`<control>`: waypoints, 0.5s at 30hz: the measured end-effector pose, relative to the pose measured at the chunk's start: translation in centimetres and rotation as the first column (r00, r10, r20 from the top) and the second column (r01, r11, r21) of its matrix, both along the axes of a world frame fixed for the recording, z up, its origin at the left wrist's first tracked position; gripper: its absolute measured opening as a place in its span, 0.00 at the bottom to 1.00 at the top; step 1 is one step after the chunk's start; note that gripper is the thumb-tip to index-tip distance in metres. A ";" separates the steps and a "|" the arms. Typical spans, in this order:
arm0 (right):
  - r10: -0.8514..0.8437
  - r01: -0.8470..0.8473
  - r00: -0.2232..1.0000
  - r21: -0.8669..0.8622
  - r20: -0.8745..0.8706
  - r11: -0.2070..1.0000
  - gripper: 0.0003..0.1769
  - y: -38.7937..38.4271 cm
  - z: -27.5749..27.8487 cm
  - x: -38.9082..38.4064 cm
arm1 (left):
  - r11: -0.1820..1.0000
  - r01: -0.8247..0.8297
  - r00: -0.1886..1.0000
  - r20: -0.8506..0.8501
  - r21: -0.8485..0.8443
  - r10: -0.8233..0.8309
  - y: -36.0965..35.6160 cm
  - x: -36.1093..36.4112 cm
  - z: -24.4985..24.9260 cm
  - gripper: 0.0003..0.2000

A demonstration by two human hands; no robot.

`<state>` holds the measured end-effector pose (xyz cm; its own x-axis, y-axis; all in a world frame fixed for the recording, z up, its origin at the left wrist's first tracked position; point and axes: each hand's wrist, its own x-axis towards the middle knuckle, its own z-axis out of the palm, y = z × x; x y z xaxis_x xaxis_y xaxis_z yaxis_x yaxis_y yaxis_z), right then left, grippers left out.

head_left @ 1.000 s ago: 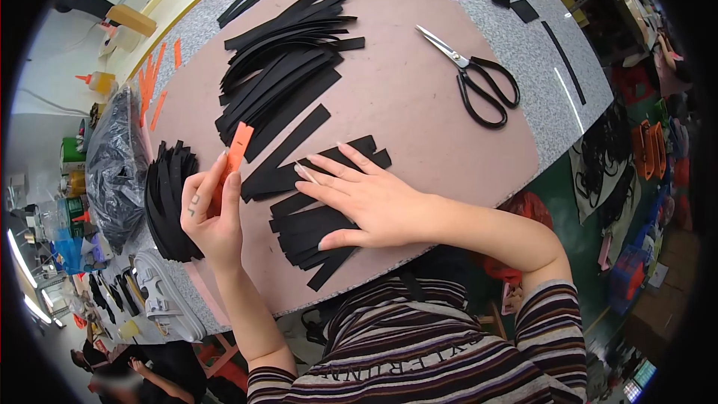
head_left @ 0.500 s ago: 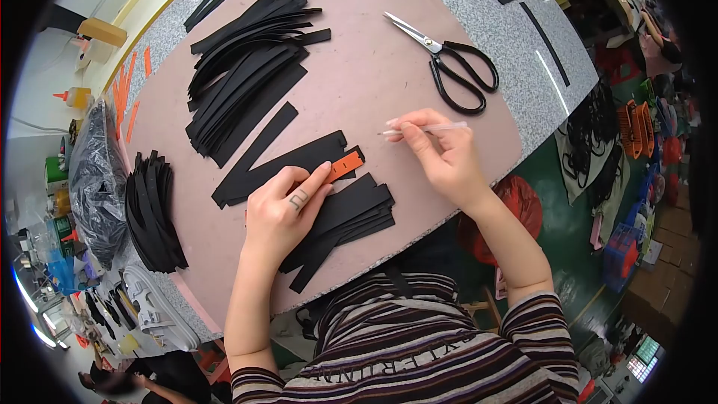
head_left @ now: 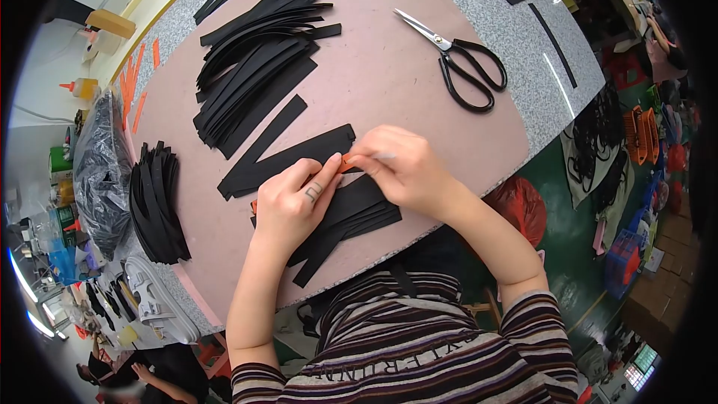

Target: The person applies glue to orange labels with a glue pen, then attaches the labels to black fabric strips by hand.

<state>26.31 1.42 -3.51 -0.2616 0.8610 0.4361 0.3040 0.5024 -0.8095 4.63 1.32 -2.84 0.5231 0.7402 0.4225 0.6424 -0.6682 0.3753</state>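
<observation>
My left hand (head_left: 294,198) has its fingers closed, thumb and fingertips pressing an orange slotted strip (head_left: 346,164) over a black strip. My right hand (head_left: 404,167) is closed round a thin, pale pen-like stick (head_left: 384,155); its tip is hidden by the fingers at the orange strip. Just above the hands lies a wide black strip (head_left: 292,157), folded or crossed into a V with a narrower one. Below the hands a small fanned stack of black strips (head_left: 359,213) rests on the pink board (head_left: 404,75).
Black-handled scissors (head_left: 467,67) lie half open at the upper right. A big heap of black strips (head_left: 254,67) is at the upper left, a bundle (head_left: 158,206) at the left edge. Orange strips (head_left: 133,90) and a plastic-wrapped bundle (head_left: 105,172) are further left. A co-worker's arm (head_left: 161,385) shows bottom left.
My right hand has moved left and down with the pale stick, meeting my left fingers at the orange strip. The view has shifted slightly, so the board's things appear further right.
</observation>
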 end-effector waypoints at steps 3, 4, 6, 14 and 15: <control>0.042 -0.042 0.999 0.027 0.028 0.999 0.06 0.3 -0.3 -0.8 | 1.000 -0.004 1.000 -0.001 -0.024 0.004 0.0 -0.1 0.0 0.16; 0.065 -0.066 0.997 0.026 0.051 0.997 0.06 0.3 0.1 -0.5 | 0.999 -0.011 1.000 0.001 -0.035 0.011 -0.1 -0.2 0.0 0.16; 0.050 -0.048 0.998 -0.049 0.035 0.998 0.05 0.0 0.6 0.5 | 0.997 -0.037 0.997 0.061 -0.062 0.041 0.0 -0.7 0.5 0.17; 0.066 -0.118 0.956 0.169 0.285 0.978 0.08 1.3 0.6 1.1 | 0.987 -0.159 0.987 -0.020 -0.028 0.159 2.1 -4.5 0.3 0.19; 0.100 -0.185 0.931 0.217 0.352 0.959 0.10 1.8 0.5 0.2 | 0.985 -0.174 0.984 -0.019 0.014 0.174 2.5 -4.1 0.1 0.19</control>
